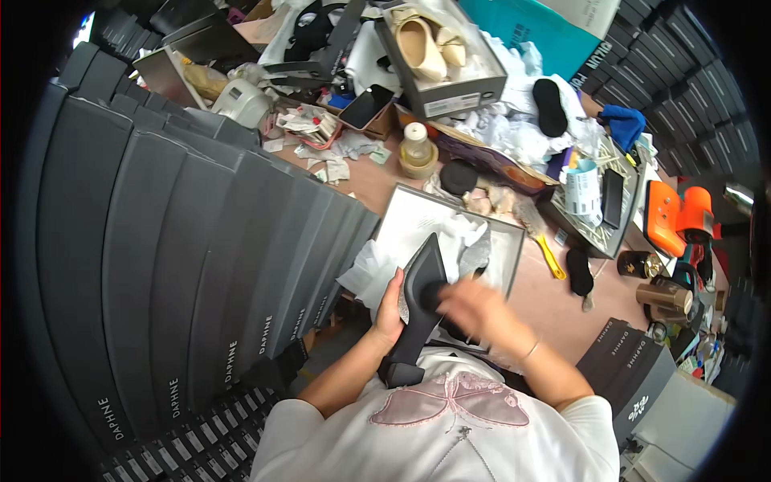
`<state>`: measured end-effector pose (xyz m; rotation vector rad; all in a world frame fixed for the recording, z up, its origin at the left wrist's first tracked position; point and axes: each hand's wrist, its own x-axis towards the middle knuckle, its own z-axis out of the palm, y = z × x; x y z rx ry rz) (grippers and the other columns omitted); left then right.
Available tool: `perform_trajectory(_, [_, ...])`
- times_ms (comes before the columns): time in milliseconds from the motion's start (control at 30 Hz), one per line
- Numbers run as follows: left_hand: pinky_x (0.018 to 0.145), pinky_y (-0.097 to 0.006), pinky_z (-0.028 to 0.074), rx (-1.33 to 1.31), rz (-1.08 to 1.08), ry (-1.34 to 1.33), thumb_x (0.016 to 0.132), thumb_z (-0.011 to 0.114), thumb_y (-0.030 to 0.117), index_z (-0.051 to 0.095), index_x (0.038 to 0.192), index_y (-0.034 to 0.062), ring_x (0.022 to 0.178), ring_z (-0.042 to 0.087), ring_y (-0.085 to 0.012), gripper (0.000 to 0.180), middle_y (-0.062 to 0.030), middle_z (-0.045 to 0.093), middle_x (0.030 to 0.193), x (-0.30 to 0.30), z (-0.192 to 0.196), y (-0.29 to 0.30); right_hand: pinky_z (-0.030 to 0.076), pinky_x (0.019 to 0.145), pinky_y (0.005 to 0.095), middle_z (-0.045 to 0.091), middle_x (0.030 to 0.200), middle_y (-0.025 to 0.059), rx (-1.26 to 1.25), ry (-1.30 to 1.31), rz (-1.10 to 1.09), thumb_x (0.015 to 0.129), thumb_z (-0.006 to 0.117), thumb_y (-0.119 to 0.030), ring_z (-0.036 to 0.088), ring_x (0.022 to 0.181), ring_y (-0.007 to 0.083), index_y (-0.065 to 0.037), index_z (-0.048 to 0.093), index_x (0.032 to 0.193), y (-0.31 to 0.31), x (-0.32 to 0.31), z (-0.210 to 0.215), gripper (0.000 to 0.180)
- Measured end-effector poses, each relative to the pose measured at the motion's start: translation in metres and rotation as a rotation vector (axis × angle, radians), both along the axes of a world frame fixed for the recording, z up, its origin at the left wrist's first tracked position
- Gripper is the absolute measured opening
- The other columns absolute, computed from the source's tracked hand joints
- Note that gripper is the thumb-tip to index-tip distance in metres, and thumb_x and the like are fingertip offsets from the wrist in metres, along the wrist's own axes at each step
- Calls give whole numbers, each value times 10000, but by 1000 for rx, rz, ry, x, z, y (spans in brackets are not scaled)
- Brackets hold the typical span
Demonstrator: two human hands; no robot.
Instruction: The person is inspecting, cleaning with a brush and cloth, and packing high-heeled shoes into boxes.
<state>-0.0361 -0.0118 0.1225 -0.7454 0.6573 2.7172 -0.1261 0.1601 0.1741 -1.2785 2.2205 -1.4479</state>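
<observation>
The left hand (pixel 391 309) is wrapped around the side of a black pointed-toe high-heeled shoe (pixel 419 305), fingers closed on its upper, holding it toe away from the body and heel block down near the chest. The right hand (pixel 472 305) is motion-blurred at the shoe's opening; its fingers look loosely curled at the mouth of the shoe, but whether they pinch anything I cannot tell. Just beyond the shoe lies an open shoebox (pixel 401 210) lined with white tissue paper (pixel 456 233), with a grey crumpled wad beside the toe. Judging by this, the shoe is out of the box and in hand, apparently being stuffed or checked inside, and not yet laid in the paper; no second black shoe shows in the box. To the left stands a long row of dark grey shoeboxes (pixel 185 265), while another open box with beige shoes (pixel 430 44) sits farther back on the cluttered brown table (pixel 554 297).
</observation>
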Motion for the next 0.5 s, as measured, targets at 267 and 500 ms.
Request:
perform_trajectory(267, [990, -299, 413, -254, -190, 142, 1001, 375, 445, 468, 1326, 20, 1128, 541, -163, 543, -76, 569, 1237, -6, 22, 36, 457, 592, 423, 558, 769, 163, 142, 57, -343, 827, 641, -91, 567, 691, 368, -20, 575, 846, 17, 56, 19, 99])
perform_trajectory(500, [969, -286, 409, -314, -256, 116, 992, 382, 468, 502, 1291, 28, 1092, 551, -149, 546, -59, 578, 1214, -3, 27, 42, 489, 579, 376, 549, 742, 91, 131, 206, -424, 744, 721, -153, 596, 666, 269, -95, 580, 804, 18, 57, 25, 164])
